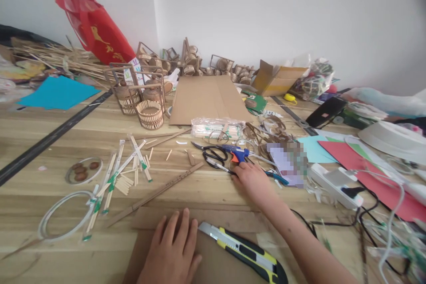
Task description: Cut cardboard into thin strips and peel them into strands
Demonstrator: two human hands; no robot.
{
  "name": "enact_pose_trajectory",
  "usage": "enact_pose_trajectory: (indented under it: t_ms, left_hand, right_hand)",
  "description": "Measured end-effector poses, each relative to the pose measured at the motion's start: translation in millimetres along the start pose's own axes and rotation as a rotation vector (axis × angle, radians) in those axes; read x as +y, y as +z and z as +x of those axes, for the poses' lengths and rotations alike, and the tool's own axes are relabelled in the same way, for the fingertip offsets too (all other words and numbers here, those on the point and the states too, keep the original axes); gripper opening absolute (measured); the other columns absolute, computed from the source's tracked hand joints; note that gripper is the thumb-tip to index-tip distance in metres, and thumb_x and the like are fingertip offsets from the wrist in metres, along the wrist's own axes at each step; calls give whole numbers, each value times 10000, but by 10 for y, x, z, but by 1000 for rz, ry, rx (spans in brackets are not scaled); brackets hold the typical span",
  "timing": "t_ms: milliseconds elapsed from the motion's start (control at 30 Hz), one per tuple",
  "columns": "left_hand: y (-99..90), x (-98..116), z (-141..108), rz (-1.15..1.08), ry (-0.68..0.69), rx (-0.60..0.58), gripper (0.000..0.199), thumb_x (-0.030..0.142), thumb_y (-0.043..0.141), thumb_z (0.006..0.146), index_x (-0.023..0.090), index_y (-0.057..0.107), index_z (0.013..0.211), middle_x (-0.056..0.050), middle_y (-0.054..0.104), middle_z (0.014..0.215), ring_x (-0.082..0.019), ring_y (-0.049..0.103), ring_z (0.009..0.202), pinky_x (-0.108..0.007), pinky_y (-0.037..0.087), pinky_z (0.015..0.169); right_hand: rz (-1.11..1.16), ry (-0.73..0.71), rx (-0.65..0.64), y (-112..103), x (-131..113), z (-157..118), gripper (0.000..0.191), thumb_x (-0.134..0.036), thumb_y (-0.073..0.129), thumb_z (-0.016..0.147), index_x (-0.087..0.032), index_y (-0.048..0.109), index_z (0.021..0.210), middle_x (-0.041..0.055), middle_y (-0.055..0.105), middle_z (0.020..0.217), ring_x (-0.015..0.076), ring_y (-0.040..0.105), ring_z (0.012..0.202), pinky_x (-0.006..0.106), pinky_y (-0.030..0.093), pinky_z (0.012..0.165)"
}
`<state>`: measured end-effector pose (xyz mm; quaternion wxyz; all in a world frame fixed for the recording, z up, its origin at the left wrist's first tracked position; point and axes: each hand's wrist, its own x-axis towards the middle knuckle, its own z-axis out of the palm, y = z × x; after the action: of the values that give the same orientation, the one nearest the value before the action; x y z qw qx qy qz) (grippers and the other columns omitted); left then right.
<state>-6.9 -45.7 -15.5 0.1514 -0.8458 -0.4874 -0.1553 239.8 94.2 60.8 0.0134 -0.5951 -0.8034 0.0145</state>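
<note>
My left hand [173, 248] lies flat with its fingers spread on a brown cardboard piece [216, 262] at the near edge. Beside its fingertips, a yellow and black utility knife [249, 253] rests on the cardboard with its blade out. My right hand [251, 182] reaches over the table, its fingers curled down at a pen [219, 166] and just below a blue and orange glue gun [237, 152]. Whether those fingers grip the pen is hidden. Black-handled scissors [214, 154] lie left of the glue gun.
Wooden chopsticks [111, 182], a coiled white cord [43, 222] and a ring with brown balls [80, 172] lie left. Small bamboo baskets [150, 115] stand farther back, near a large cardboard sheet [208, 97]. At right are a power strip [336, 186], cables and red paper [372, 173].
</note>
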Motion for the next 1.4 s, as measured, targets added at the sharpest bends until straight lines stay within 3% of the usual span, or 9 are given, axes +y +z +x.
enact_pose_trajectory:
  t_ms: [267, 333, 500, 600, 767, 1000, 1200, 1400]
  left_hand:
    - [-69, 72, 43, -41, -48, -55, 477, 602, 540, 914, 244, 704, 1183, -91, 682, 1256, -296, 581, 1082, -459, 439, 929]
    - [-92, 98, 67, -40, -61, -81, 483, 608, 568, 897, 240, 703, 1179, -92, 685, 1250, -301, 589, 1076, -465, 450, 926]
    - [-103, 160, 88, -35, -135, -144, 534, 626, 652, 832, 231, 688, 1191, -107, 668, 1269, -327, 562, 1116, -517, 415, 989]
    - [-71, 156, 72, -47, -84, -117, 523, 632, 589, 874, 231, 679, 1198, -110, 669, 1249, -313, 558, 1095, -493, 426, 960]
    - [-68, 189, 69, -20, -133, -136, 567, 647, 582, 870, 224, 669, 1238, -114, 655, 1267, -325, 530, 1130, -512, 391, 1009]
    - [-92, 231, 87, -33, -157, -183, 604, 655, 597, 856, 232, 652, 1283, -109, 645, 1293, -326, 533, 1132, -522, 393, 1019]
    - [-109, 223, 106, -46, -169, -170, 601, 658, 612, 844, 243, 660, 1276, -83, 661, 1275, -313, 538, 1117, -511, 402, 1016]
    - [-126, 214, 122, -53, -183, -184, 615, 657, 618, 842, 239, 651, 1291, -88, 650, 1292, -313, 528, 1124, -515, 392, 1016]
  right_hand:
    - [392, 4, 26, -89, -62, -344, 224, -340, 400, 930, -209, 565, 854, 18, 621, 670, 169, 566, 564, 277, 428, 545]
    - [531, -8, 25, -35, -178, -419, 243, -351, 368, 931, -209, 555, 871, 27, 632, 732, 154, 569, 591, 264, 455, 553]
    - [1082, 47, -86, 69, -474, -441, 164, -373, 532, 853, -213, 569, 853, -6, 573, 736, 144, 543, 652, 249, 453, 582]
    - [1163, 69, -155, 88, -534, -412, 187, -396, 565, 839, -210, 577, 846, -19, 536, 729, 133, 502, 639, 242, 435, 575]
    - [1206, 52, -261, 159, -502, -439, 221, -421, 565, 873, -203, 595, 889, -11, 562, 737, 139, 541, 669, 250, 468, 611]
    - [1144, 8, -201, 171, -488, -458, 237, -423, 536, 921, -205, 630, 932, 20, 632, 800, 158, 614, 732, 254, 515, 649]
    - [800, -119, -79, 91, -401, -598, 256, -360, 443, 983, -243, 663, 925, 27, 689, 821, 159, 662, 746, 244, 524, 696]
    - [466, -289, 89, 459, -233, -1035, 118, -334, 574, 919, -264, 637, 990, 66, 700, 935, 220, 675, 832, 314, 542, 700]
